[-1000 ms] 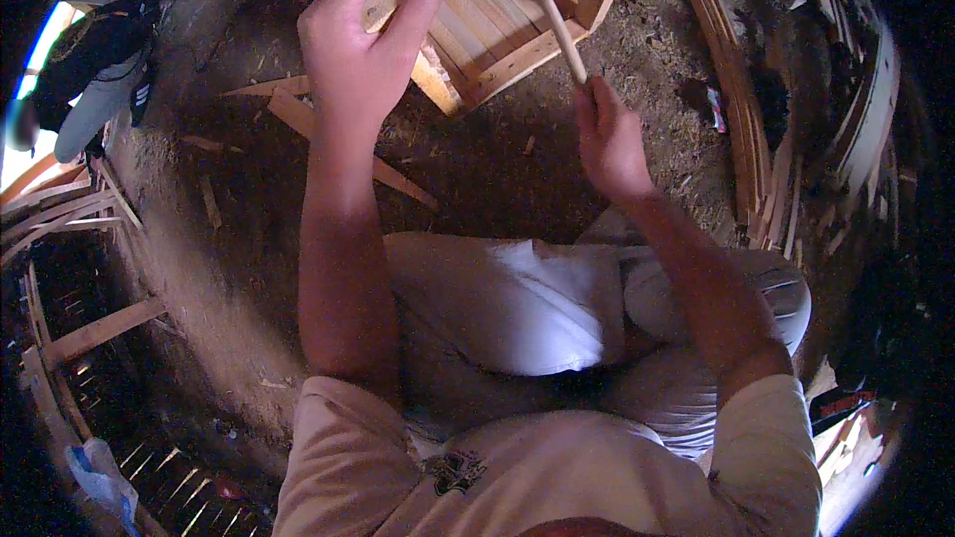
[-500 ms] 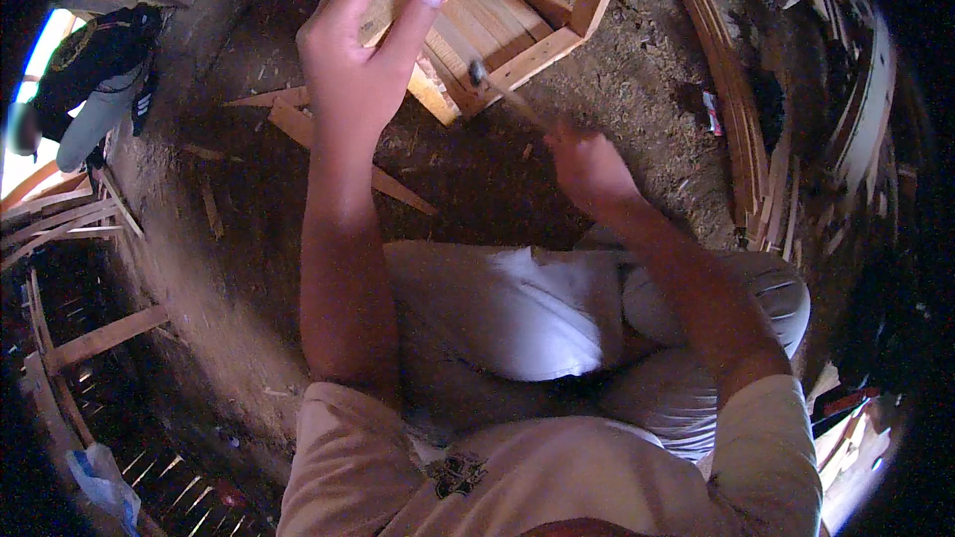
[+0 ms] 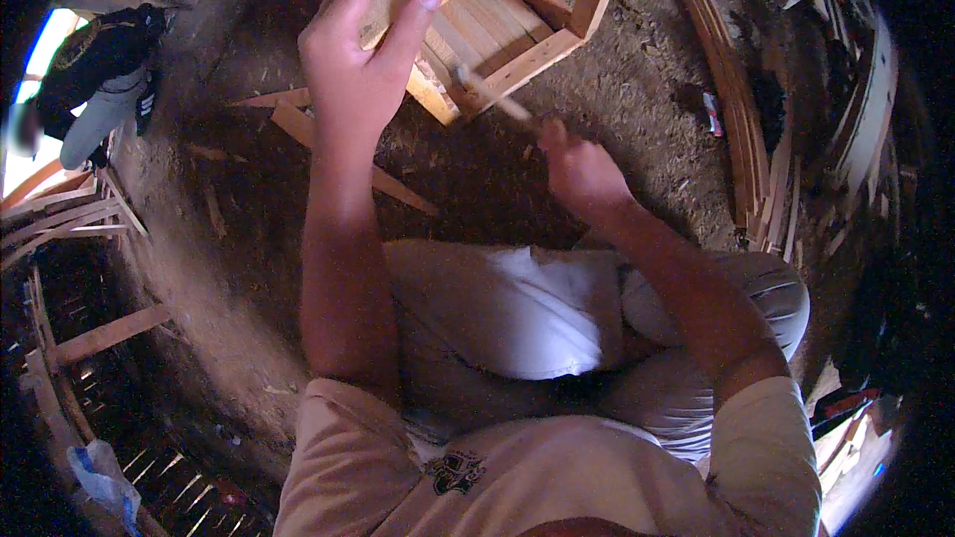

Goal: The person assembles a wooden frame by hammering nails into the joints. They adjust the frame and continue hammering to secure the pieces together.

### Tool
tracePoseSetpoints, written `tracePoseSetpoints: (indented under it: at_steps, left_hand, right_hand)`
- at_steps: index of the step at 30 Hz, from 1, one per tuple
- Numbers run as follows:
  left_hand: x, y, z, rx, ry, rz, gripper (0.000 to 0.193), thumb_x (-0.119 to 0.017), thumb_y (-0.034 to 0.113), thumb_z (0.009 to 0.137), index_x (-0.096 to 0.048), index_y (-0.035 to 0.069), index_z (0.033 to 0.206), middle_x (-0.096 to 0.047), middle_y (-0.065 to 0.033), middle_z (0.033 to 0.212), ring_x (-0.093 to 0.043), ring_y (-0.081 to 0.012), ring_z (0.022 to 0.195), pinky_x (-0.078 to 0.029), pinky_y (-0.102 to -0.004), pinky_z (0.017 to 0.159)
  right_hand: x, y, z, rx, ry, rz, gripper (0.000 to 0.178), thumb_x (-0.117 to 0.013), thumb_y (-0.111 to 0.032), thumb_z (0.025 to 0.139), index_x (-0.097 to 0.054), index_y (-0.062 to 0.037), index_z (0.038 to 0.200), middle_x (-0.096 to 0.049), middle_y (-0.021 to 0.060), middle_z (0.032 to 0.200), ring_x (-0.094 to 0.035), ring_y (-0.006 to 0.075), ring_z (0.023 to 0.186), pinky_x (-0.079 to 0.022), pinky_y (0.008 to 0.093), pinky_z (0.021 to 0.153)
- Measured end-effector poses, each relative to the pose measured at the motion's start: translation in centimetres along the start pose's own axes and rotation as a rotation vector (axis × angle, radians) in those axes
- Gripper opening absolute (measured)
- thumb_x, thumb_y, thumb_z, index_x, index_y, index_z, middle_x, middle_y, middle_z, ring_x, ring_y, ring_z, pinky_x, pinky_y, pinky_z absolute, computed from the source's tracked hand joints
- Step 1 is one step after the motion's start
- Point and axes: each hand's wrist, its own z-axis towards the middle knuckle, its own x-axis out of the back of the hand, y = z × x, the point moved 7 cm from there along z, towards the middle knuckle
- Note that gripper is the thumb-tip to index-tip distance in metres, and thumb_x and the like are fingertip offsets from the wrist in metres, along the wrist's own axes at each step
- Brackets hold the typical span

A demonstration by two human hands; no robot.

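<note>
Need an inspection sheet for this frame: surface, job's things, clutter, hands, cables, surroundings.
Surface: dirt floor strewn with wood chips.
Job's things: wooden frame; hammer handle, motion-blurred, head not clear.
Clutter: loose wood slats left of the frame; stacked curved strips at right.
Hands: left hand gripping the frame's top rail; right hand closed on the hammer handle.
Cables: nothing seen.
Surroundings: wooden slat pieces at far left; another person's legs and shoes upper left.
</note>
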Motion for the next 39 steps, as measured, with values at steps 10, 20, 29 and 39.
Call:
tracePoseSetpoints:
  at_steps: [10,20,29,39]
  left_hand:
    - [0.1,0.0,-0.3,0.014,0.001,-0.002,0.031,-0.081,0.016,0.085,-0.071,-0.004,0.106,-0.072,-0.0153,0.097,-0.070,-0.0225,0.089,-0.054,-0.0331,0.081]
    - [0.0,0.0,-0.2,0.026,0.001,0.034,0.031,-0.080,0.017,0.086,-0.071,-0.004,0.107,-0.072,-0.0150,0.099,-0.070,-0.0218,0.089,-0.054,-0.0328,0.082]
    - [0.2,0.0,-0.2,0.006,-0.011,0.018,0.032,-0.079,0.017,0.087,-0.070,-0.005,0.108,-0.072,-0.0141,0.099,-0.069,-0.0212,0.092,-0.053,-0.0328,0.084]
    - [0.3,0.4,-0.2,-0.014,0.005,0.049,0.031,-0.080,0.015,0.086,-0.070,-0.004,0.109,-0.072,-0.0131,0.100,-0.069,-0.0203,0.090,-0.053,-0.0324,0.084]
  right_hand:
    - [-0.9,1.7,0.3,-0.043,-0.131,-0.079,0.027,-0.049,-0.009,0.098,-0.049,-0.0017,0.124,-0.067,0.0282,0.086,-0.067,0.0478,0.077,-0.056,0.0557,0.062]
    - [-2.6,3.0,-0.1,-0.093,-0.222,-0.052,0.027,-0.050,-0.012,0.098,-0.050,-0.0067,0.124,-0.068,0.0256,0.086,-0.066,0.0495,0.078,-0.055,0.0599,0.066]
    - [-1.2,1.3,0.2,-0.011,-0.100,-0.098,0.019,-0.051,-0.014,0.098,-0.054,-0.0065,0.115,-0.067,0.0249,0.082,-0.067,0.0474,0.076,-0.055,0.0588,0.064]
    - [1.5,-1.0,1.2,0.046,0.066,0.278,0.023,-0.055,-0.018,0.100,-0.061,-0.0016,0.116,-0.065,0.0301,0.087,-0.064,0.0507,0.083,-0.052,0.0560,0.070]
